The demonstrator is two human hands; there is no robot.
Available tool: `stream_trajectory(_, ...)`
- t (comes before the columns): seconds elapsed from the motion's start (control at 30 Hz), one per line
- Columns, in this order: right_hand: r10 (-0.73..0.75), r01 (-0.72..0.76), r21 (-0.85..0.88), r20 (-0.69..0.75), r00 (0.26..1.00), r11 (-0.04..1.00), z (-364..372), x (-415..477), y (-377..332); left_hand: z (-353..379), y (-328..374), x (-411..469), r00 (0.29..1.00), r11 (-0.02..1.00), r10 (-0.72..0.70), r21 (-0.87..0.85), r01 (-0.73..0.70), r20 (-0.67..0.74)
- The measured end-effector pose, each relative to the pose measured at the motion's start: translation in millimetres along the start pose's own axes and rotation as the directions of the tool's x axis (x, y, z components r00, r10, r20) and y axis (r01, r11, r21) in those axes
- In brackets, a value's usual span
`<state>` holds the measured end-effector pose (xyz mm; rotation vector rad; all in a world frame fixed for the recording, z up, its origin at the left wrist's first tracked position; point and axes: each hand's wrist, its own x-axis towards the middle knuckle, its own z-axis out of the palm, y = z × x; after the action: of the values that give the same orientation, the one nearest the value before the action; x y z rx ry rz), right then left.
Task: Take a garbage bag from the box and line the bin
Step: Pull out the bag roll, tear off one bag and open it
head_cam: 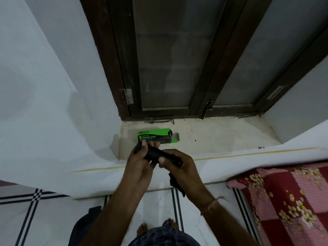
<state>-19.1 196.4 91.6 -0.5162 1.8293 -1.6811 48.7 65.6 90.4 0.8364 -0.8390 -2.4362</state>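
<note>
A green and black garbage bag box (156,136) lies on the window sill (221,134) with its right end flap open. Just in front of it, my left hand (140,164) and my right hand (181,167) both grip a black roll of garbage bags (154,154). A loose end of black bag (175,183) hangs down under my right hand. A dark object at the bottom left, possibly the bin (85,226), stands on the floor, mostly hidden by my left arm.
A dark wooden window frame with frosted panes (177,68) rises behind the sill. White walls flank it. A bed with a red and pink floral cover (287,201) sits at the right. White floor tiles with black stripes (35,210) lie below, with my feet visible.
</note>
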Motion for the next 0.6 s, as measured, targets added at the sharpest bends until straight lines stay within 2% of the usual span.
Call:
stream_trajectory(0.1,0.123,-0.12,0.243,0.002,0.992,0.963,-4.0,-1.9,-0.7,-7.2,5.9,1.3,0.995,0.987,-0.042,0.156,0.028,0.089)
stream_trajectory(0.17,0.176,-0.169,0.298,0.005,0.984,0.939,-8.9,-3.0,2.4,-12.9,4.9,4.1,0.99,0.96,-0.04,0.279,0.001,0.132)
stream_trajectory(0.23,0.205,-0.185,0.31,-0.033,0.978,0.933,-17.6,-1.3,6.4,-14.5,0.7,7.1,0.986,0.875,0.025,0.473,-0.101,0.164)
stream_trajectory(0.27,0.207,-0.178,0.312,-0.065,0.976,0.933,-25.2,2.4,8.7,-15.5,-2.0,12.3,0.979,0.8,0.097,0.571,-0.184,0.179)
stream_trajectory(0.3,0.205,-0.165,0.311,-0.1,0.974,0.936,-33.8,6.5,10.5,-17.3,-4.1,19.8,0.964,0.692,0.194,0.67,-0.267,0.184)
stream_trajectory(0.33,0.202,-0.153,0.305,-0.134,0.97,0.94,-44.1,12.6,12.4,-20.2,-5.8,31.6,0.933,0.536,0.3,0.774,-0.337,0.198)
stream_trajectory(0.37,0.199,-0.143,0.297,-0.168,0.966,0.944,-54.9,18.4,13.9,-24.1,-7.6,45.8,0.893,0.333,0.382,0.865,-0.375,0.24)
stream_trajectory(0.43,0.207,-0.144,0.281,-0.212,0.955,0.949,-77.0,31.5,17.1,-28.9,-11.3,76.6,0.85,-0.079,0.413,0.943,-0.324,0.327)
stream_trajectory(0.47,0.212,-0.15,0.277,-0.212,0.954,0.949,-87.1,38.8,18.0,-29.5,-12.8,89.9,0.859,-0.236,0.379,0.934,-0.268,0.343)
stream_trajectory(0.53,0.23,-0.175,0.264,-0.192,0.954,0.949,-103.4,51.5,20.9,-29.3,-14.3,109.2,0.911,-0.426,0.275,0.888,-0.171,0.307)
stream_trajectory(0.6,0.28,-0.235,0.252,-0.164,0.946,0.939,-116.7,65.5,24.8,-32.9,-16.5,121.9,0.946,-0.508,0.204,0.853,-0.119,0.254)
